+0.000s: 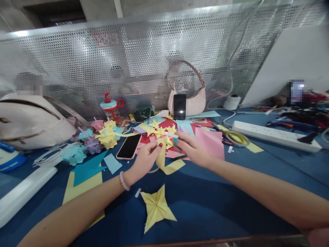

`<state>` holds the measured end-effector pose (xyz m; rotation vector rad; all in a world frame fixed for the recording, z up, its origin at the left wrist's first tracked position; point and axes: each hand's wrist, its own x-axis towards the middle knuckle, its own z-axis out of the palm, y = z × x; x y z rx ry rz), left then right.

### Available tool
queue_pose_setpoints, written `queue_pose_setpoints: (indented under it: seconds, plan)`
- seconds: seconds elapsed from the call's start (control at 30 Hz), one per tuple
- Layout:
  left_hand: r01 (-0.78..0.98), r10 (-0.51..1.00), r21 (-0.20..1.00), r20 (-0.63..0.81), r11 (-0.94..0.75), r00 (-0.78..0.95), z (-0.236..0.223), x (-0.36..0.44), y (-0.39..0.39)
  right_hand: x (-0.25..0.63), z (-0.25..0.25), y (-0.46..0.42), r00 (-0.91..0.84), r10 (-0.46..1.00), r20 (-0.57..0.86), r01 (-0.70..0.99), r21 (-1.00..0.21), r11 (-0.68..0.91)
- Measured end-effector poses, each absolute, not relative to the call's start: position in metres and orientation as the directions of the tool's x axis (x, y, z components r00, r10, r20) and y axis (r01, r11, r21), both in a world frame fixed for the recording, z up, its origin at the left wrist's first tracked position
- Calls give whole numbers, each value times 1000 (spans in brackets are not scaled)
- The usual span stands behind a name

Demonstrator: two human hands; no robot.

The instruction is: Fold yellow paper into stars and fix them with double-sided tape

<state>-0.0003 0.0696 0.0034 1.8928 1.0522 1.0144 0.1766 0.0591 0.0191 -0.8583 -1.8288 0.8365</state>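
Observation:
My left hand (pixel 147 156) is closed in a pinch on a yellow paper strip (pixel 162 157), whose loose end curls down and to the right. Just beside it, my right hand (pixel 191 147) has its fingertips drawn together at one end of a small whitish strip (pixel 171 136), which looks like tape. Behind the fingers lies a group of yellow folded paper pieces (pixel 156 128) on red and pink sheets. Nearer to me, a yellow folded-paper star (pixel 156 206) with four points rests flat on the blue table. A small white scrap (pixel 138 192) lies by its upper left point.
Left of my hands lie a phone (pixel 129 146) and several paper flowers (pixel 106 135). Another phone (pixel 179 107) leans upright on a pink handbag (pixel 196 104). To the right are a tape roll (pixel 238 138) and a white power strip (pixel 275 135). A perforated metal screen (pixel 144 51) stands behind.

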Motion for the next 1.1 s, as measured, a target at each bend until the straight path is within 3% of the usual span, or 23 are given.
queue_pose_setpoints:
  seconds: [0.17,0.33,0.53,1.1]
  plan:
    - [345,850,795,368,-498,378,5,0,67,174,18,57,-447,779,439,230,-785,575]
    - [301,794,760,434,-576,426,3,2,66,172,18,52,-505,787,354,178,-850,496]
    - [319,773,719,479,-618,416,6,2,62,171,19,52,-483,821,306,133,-901,414]
    - [300,751,696,539,-652,381,12,2,51,172,26,47,-492,824,280,122,-916,383]
